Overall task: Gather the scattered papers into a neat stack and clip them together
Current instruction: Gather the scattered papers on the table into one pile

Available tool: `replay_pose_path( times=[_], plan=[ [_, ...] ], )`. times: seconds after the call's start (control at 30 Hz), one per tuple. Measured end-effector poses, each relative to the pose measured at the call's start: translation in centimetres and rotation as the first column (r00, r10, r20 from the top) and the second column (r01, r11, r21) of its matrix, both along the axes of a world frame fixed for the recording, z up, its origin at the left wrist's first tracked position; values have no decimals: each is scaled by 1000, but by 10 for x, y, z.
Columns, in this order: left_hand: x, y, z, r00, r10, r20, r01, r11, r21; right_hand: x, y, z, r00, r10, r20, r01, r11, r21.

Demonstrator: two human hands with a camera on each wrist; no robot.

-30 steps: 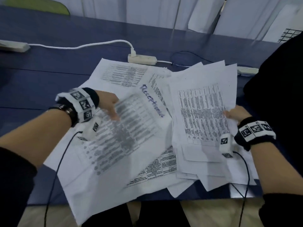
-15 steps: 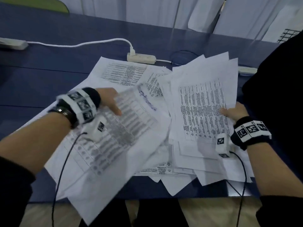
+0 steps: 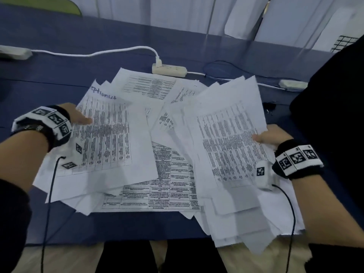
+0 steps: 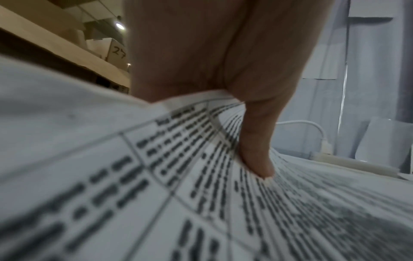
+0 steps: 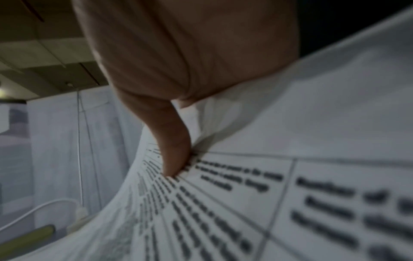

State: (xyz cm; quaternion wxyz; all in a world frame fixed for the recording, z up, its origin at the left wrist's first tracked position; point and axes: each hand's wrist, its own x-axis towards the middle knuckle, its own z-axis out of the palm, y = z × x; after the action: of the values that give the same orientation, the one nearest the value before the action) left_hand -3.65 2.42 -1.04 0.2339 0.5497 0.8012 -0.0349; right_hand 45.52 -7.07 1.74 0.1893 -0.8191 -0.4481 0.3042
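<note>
Many white printed sheets lie fanned across a dark blue table [image 3: 59, 79]. My left hand [image 3: 78, 117] pinches the left edge of a table-printed sheet [image 3: 110, 142], thumb on top; the left wrist view shows that thumb [image 4: 257, 153] pressing on the sheet [image 4: 201, 203]. My right hand [image 3: 269, 134] grips the right edge of a thick bunch of sheets [image 3: 226, 134], lifted and tilted; the right wrist view shows its thumb [image 5: 174, 150] on the top page [image 5: 279, 203]. More loose sheets [image 3: 169, 190] lie flat between the two. Something small and dark [image 3: 268, 108] lies by the bunch's far right corner; I cannot tell what it is.
A white power strip [image 3: 169, 69] with a plug and white cable [image 3: 88, 54] lies just beyond the papers. Another strip [image 3: 13, 52] sits far left, a third [image 3: 293, 83] far right. A dark-clothed figure [image 3: 334, 99] fills the right side. Papers overhang the table's near edge.
My left hand has drawn its sheet leftward and laid it flatter, so the sheets beneath show in the middle. My right hand has stayed on its bunch, shifting only slightly.
</note>
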Motion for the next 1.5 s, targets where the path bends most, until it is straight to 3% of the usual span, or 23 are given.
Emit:
replay_pose_path(
  times=[0.07, 0.13, 0.2, 0.33, 0.5, 0.7, 0.9, 1.07, 1.2, 1.27, 1.4, 1.5],
  plan=[
    [3, -1, -2, 1000, -6, 13, 6, 1000, -7, -13, 5, -3, 995, 69, -75, -73, 996, -58],
    [12, -4, 1, 998, 4, 55, -2, 999, -33, -24, 12, -7, 995, 90, -43, -93, 992, -85],
    [19, -3, 4, 995, 25, 93, -23, 999, -24, -24, 20, -14, 997, 65, 43, -62, 996, -59],
    [15, 2, 9, 977, 95, 191, -123, 982, 141, -19, 29, -11, 999, -49, 8, 48, 999, 25],
    [23, -9, 10, 986, 47, 157, -42, 998, -38, -19, 44, -2, 987, -150, -59, 152, 988, 32],
    [50, -15, 18, 994, -80, 70, 91, 983, -162, -49, 53, -7, 992, 7, -127, 5, 995, 99],
    [53, -14, 14, 988, -128, 84, 141, 972, -189, -71, 63, -13, 968, 89, -233, -90, 996, 5],
    [51, -7, 19, 977, -181, 113, 194, 973, -121, -85, 69, -7, 988, 152, -41, -156, 980, -127],
    [56, -3, 28, 968, -246, 44, 247, 969, -8, -84, 86, -14, 975, 188, -121, -206, 965, -165],
    [58, -3, 27, 970, -243, 15, 243, 970, 25, -81, 98, -23, 978, 191, -86, -203, 966, -162],
    [46, -2, 27, 975, -216, -44, 220, 967, 126, -94, 89, 21, 915, 345, 209, -284, 919, -273],
    [28, 3, 37, 990, -141, -9, 140, 970, 201, -68, 101, 66, 906, 278, 319, -199, 945, -258]
  ],
)
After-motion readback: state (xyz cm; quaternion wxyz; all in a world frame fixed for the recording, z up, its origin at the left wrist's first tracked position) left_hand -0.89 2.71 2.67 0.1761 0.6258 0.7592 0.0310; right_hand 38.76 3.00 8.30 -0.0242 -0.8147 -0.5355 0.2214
